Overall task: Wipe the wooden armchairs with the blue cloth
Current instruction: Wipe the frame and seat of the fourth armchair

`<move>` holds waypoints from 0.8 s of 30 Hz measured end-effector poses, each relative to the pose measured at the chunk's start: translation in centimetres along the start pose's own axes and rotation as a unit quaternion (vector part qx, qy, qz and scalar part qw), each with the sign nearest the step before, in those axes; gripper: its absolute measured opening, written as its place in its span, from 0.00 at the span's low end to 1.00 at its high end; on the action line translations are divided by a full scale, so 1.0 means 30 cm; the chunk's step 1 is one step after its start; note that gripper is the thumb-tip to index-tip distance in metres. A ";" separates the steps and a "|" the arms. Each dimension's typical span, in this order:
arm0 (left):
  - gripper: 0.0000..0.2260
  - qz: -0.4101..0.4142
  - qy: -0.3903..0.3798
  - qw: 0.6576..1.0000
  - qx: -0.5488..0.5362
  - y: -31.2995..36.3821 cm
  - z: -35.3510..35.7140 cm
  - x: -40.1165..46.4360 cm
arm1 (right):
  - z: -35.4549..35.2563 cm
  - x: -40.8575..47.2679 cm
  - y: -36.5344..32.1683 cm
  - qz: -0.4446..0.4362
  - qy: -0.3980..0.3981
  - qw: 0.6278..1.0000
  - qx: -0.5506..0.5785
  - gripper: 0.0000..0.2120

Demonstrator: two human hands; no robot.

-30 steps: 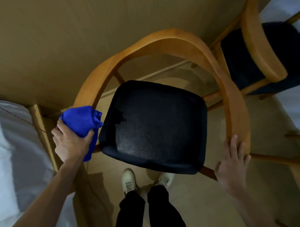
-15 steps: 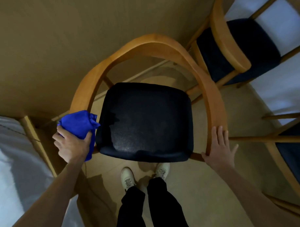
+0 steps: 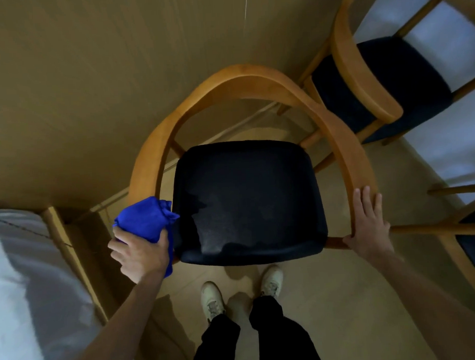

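Your left hand (image 3: 138, 254) grips the blue cloth (image 3: 146, 222) bunched on the armchair (image 3: 243, 80) rail's end at 9 o'clock, barely shifted since a second ago. Your right hand (image 3: 368, 223) has slid onto the opposite rail tip, fingers flat, steadying. Wiping looks barely begun.

The scene is dimly and warmly lit; strong wide-angle bending is seen at the edges, and fine detail is softened.

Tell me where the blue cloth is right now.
The bunched blue cloth is low on the left of the head view, gripped by the left hand on the curved wooden armrest's front end, beside the black seat cushion.
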State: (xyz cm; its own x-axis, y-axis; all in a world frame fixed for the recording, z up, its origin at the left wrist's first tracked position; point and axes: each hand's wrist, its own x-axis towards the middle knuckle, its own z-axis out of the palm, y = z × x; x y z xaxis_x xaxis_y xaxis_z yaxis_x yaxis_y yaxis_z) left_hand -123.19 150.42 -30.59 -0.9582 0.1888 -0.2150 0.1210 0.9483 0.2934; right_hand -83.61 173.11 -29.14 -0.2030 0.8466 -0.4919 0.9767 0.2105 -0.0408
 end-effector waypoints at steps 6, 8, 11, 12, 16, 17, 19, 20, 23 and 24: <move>0.44 -0.050 0.010 0.998 -0.039 0.099 0.076 -0.113 | -0.131 0.218 0.077 -0.048 0.003 0.998 -0.027 0.65; 0.44 -0.058 0.024 0.997 -0.046 0.134 0.108 -0.148 | -0.166 0.294 0.108 -0.074 0.017 0.996 -0.042 0.65; 0.44 -0.090 0.036 0.994 -0.058 0.191 0.154 -0.189 | -0.227 0.417 0.141 -0.104 0.021 0.993 -0.055 0.65; 0.44 -0.095 0.043 0.993 -0.060 0.211 0.170 -0.207 | -0.242 0.457 0.151 -0.113 0.026 0.991 -0.061 0.65; 0.43 -0.122 0.054 0.989 -0.070 0.284 0.223 -0.251 | -0.312 0.610 0.166 -0.143 0.037 0.985 -0.089 0.68; 0.43 -0.121 0.055 0.989 -0.069 0.292 0.228 -0.251 | -0.321 0.633 0.165 -0.147 0.042 0.984 -0.095 0.68; 0.43 -0.112 0.057 0.990 -0.065 0.302 0.227 -0.229 | -0.330 0.660 0.151 -0.157 0.047 0.982 -0.097 0.69; 0.43 -0.108 0.059 0.990 -0.066 0.307 0.222 -0.207 | -0.329 0.670 0.142 -0.162 0.051 0.981 -0.092 0.68; 0.43 -0.094 0.067 0.991 -0.065 0.321 0.201 -0.104 | -0.324 0.704 0.090 -0.180 0.064 0.979 -0.073 0.64; 0.43 -0.097 0.069 0.991 -0.065 0.324 0.195 -0.069 | -0.324 0.720 0.063 -0.186 0.068 0.978 -0.071 0.64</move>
State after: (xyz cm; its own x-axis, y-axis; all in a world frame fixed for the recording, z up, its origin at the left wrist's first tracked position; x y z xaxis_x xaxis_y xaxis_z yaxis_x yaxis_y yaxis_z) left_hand -118.50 160.73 -32.74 -0.9876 -0.0389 -0.1520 -0.0946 0.9207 0.3787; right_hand -86.83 196.54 -31.38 -0.5587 0.7541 -0.3454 0.8163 0.5737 -0.0679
